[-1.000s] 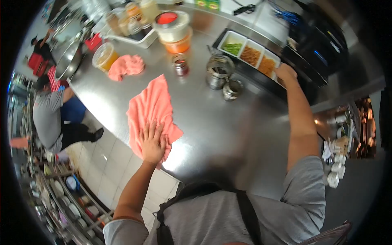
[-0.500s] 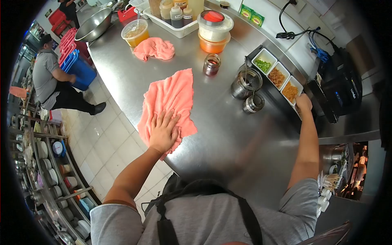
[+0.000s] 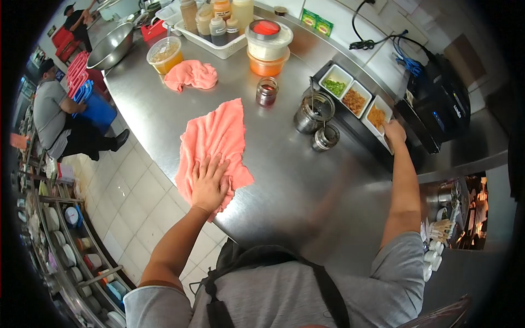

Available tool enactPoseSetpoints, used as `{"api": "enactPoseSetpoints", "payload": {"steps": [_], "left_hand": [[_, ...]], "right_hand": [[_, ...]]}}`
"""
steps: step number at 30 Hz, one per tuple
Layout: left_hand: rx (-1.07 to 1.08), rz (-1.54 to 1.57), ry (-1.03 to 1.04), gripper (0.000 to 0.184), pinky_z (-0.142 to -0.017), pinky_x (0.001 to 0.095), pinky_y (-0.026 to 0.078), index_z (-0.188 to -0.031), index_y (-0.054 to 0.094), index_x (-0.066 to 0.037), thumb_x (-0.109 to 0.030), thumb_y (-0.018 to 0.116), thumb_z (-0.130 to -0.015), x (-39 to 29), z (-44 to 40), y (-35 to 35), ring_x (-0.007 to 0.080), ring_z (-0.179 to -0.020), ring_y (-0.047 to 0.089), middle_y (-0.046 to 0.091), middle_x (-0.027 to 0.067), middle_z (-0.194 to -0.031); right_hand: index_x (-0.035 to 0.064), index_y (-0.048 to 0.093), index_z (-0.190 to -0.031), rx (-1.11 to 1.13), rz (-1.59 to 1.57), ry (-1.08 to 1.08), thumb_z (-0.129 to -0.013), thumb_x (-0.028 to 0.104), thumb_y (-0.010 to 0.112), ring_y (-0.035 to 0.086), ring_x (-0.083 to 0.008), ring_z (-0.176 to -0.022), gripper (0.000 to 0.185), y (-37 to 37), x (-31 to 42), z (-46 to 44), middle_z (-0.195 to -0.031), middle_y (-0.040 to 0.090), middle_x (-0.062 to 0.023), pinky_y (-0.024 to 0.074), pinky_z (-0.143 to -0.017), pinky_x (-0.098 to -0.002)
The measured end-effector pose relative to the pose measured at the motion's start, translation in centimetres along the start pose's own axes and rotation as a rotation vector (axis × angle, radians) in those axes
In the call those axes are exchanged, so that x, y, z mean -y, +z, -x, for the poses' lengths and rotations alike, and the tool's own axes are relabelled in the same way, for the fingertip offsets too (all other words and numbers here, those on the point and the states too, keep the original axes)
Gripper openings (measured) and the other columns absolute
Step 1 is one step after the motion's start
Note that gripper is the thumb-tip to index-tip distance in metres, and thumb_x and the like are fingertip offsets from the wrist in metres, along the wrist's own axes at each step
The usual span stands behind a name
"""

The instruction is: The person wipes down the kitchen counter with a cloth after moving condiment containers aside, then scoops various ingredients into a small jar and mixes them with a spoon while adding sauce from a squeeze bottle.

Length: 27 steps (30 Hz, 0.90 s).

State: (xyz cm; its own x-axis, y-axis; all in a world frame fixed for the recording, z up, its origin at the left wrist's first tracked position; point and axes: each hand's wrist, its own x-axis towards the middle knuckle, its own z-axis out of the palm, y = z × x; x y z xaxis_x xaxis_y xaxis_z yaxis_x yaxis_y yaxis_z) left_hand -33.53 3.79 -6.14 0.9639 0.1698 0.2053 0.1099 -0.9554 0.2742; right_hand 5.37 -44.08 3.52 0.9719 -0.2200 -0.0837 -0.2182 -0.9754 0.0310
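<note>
My left hand (image 3: 209,183) lies flat on a pink cloth (image 3: 219,131), fingers spread, pressing it to the steel counter near its left edge. My right hand (image 3: 395,132) reaches to the near end of a row of white dishes in a dark holder. Its fingers curl at the rim of the white dish (image 3: 381,127) holding orange-brown shreds (image 3: 376,116); the fingertips are partly hidden. Farther along the row are a dish of brown crispy bits (image 3: 354,101) and one of chopped greens (image 3: 334,87). Beside the row stand a large jar (image 3: 313,113) with a spoon and a smaller jar (image 3: 326,138).
A jar of dark red contents (image 3: 267,92), a bunched pink cloth (image 3: 191,75), a tub of yellow liquid (image 3: 165,54), stacked tubs (image 3: 268,49) and a basket of bottles (image 3: 232,49) stand farther back. A black device (image 3: 448,117) sits right. A co-worker (image 3: 54,112) is beyond the counter.
The view has shifted slightly, so the counter things appear farther left. My left hand stays flat on the cloth and my right hand stays at the dish. The co-worker's legs have changed position.
</note>
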Motion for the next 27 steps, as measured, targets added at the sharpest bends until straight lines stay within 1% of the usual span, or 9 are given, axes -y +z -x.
{"api": "enactPoseSetpoints", "payload": {"steps": [3, 6, 9, 12, 14, 15, 16, 25, 27], "left_hand": [[0.011, 0.015, 0.010, 0.049, -0.122, 0.0535, 0.016, -0.139, 0.057, -0.019, -0.025, 0.056, -0.090, -0.1, 0.0, -0.1, 0.0307, -0.146, 0.032, 0.045, 0.0067, -0.152], [0.022, 0.014, 0.010, 0.049, -0.122, 0.0534, 0.016, -0.139, 0.056, -0.019, -0.025, 0.057, -0.091, -0.2, -0.1, -0.1, 0.0303, -0.147, 0.030, 0.044, 0.0056, -0.153], [0.040, -0.003, -0.017, 0.050, -0.122, 0.0531, 0.016, -0.140, 0.055, -0.019, -0.025, 0.057, -0.090, -0.2, -0.1, -0.2, 0.0304, -0.146, 0.031, 0.044, 0.0047, -0.153], [0.024, -0.003, -0.010, 0.051, -0.122, 0.0530, 0.016, -0.141, 0.055, -0.020, -0.025, 0.056, -0.091, 0.0, -0.1, 0.2, 0.0304, -0.146, 0.032, 0.044, 0.0046, -0.153], [0.025, -0.009, 0.011, 0.051, -0.122, 0.0527, 0.016, -0.142, 0.054, -0.021, -0.025, 0.056, -0.092, -0.2, -0.1, 0.2, 0.0304, -0.145, 0.033, 0.044, 0.0046, -0.153], [0.024, -0.008, 0.005, 0.050, -0.122, 0.0526, 0.017, -0.142, 0.054, -0.021, -0.025, 0.055, -0.092, -0.3, -0.1, 0.0, 0.0305, -0.145, 0.033, 0.045, 0.0048, -0.153], [0.022, -0.008, -0.002, 0.050, -0.122, 0.0524, 0.017, -0.142, 0.055, -0.021, -0.025, 0.055, -0.092, -0.3, -0.1, -0.1, 0.0306, -0.144, 0.034, 0.045, 0.0050, -0.152], [-0.010, -0.025, 0.028, 0.047, -0.121, 0.0516, 0.019, -0.140, 0.056, -0.018, -0.022, 0.054, -0.092, -0.1, 0.0, 0.4, 0.0305, -0.143, 0.036, 0.047, 0.0063, -0.151], [0.000, -0.026, 0.027, 0.047, -0.120, 0.0516, 0.019, -0.140, 0.056, -0.018, -0.022, 0.054, -0.093, -0.1, 0.0, 0.3, 0.0305, -0.143, 0.036, 0.047, 0.0067, -0.151]], "right_hand": [[0.0110, 0.069, -0.120, -0.032, -0.042, 0.015, -0.090, 0.050, 0.058, 0.065, -0.0344, -0.115, 0.051, -1.2, -0.4, 0.9, -0.122, 0.069, -0.0177, 0.0507, -0.095, -0.0453], [0.0131, 0.065, -0.120, -0.032, -0.087, 0.015, -0.090, 0.052, 0.057, 0.069, -0.0344, -0.104, 0.049, -3.2, 0.0, 3.0, -0.108, 0.073, -0.0179, 0.0492, -0.094, -0.0452], [0.0102, 0.071, -0.109, -0.055, -0.101, -0.030, -0.091, 0.048, 0.059, 0.069, -0.0353, -0.104, 0.044, -4.5, -0.5, 5.1, -0.106, 0.073, -0.0178, 0.0517, -0.090, -0.0462], [0.0075, 0.073, -0.096, -0.142, -0.048, -0.149, -0.087, 0.044, 0.064, 0.070, -0.0359, -0.096, 0.039, -5.7, -1.2, 10.1, -0.095, 0.073, -0.0184, 0.0531, -0.086, -0.0456], [0.0059, 0.073, -0.082, -0.143, -0.151, -0.186, -0.084, 0.036, 0.068, 0.070, -0.0359, -0.085, 0.031, -5.6, -2.6, 13.2, -0.083, 0.071, -0.0198, 0.0529, -0.077, -0.0457], [0.0059, 0.073, -0.084, -0.148, -0.144, -0.219, -0.084, 0.035, 0.067, 0.070, -0.0359, -0.081, 0.030, -5.0, -3.7, 14.5, -0.080, 0.070, -0.0198, 0.0528, -0.077, -0.0457], [0.0054, 0.073, -0.083, -0.072, -0.163, -0.183, -0.083, 0.040, 0.068, 0.070, -0.0365, -0.086, 0.035, -5.2, -4.2, 16.3, -0.085, 0.072, -0.0196, 0.0532, -0.079, -0.0458], [0.0044, 0.073, -0.085, -0.031, -0.059, 0.002, -0.085, 0.038, 0.066, 0.070, -0.0380, -0.087, 0.034, 2.9, -15.4, 25.0, -0.090, 0.072, -0.0198, 0.0533, -0.081, -0.0481], [0.0049, 0.074, -0.092, -0.007, -0.003, 0.164, -0.086, 0.039, 0.065, 0.070, -0.0373, -0.091, 0.035, 4.0, -17.8, 26.6, -0.092, 0.073, -0.0196, 0.0535, -0.082, -0.0481]]}}
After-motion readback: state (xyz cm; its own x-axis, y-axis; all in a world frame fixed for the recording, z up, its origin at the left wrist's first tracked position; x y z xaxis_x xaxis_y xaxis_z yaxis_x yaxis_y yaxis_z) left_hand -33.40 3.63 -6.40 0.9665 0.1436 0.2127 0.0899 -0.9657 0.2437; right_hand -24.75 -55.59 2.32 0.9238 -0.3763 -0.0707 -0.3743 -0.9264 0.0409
